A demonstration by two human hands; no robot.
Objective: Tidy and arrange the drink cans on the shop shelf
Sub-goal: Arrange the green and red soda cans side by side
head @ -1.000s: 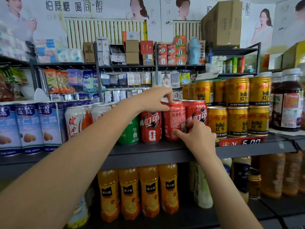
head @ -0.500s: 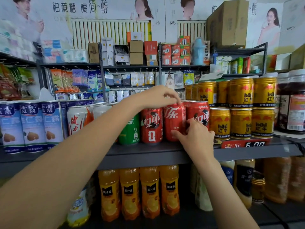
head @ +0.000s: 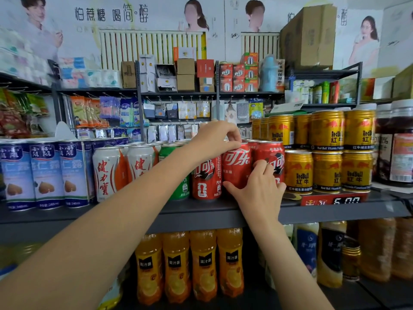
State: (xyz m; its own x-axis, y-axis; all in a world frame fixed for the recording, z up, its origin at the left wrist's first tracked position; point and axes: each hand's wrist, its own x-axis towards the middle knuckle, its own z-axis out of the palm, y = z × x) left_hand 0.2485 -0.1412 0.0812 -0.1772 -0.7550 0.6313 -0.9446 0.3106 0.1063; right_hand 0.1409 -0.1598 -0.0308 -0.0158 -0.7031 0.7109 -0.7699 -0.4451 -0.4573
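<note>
Left hand: the left hand [head: 214, 137], centre of the frame, pinches the top rim of the middle red aluminium cola can [head: 237, 166] with curled fingers and thumb.
Right hand: the right hand [head: 259, 189], just below and right of centre, grips the lower side of that same can, thumb across its front, fingers towards the neighbouring can.
Can in hand: it stands upright on the grey metal shelf [head: 201, 213], second in a row of 3 red cans, its white script facing mostly forward.
Neighbours: the left red cola can [head: 205, 182] touches it on one side, the right red cola can [head: 271, 159] on the other; a green soda can [head: 176, 173] sits further left, partly behind the forearm.
Done, as judged: the gold energy-drink cans [head: 327, 171] at right are stacked in 2 tidy tiers, and the blue-and-white tall cans [head: 44, 173] at left stand in line, labels out.
Left, as judged: the 2 outer red cans show their logos turned off-centre, so both probably need turning; the white-and-orange cans [head: 107, 173] look roughly aligned.
Stage: mid-task, on the cola row.
</note>
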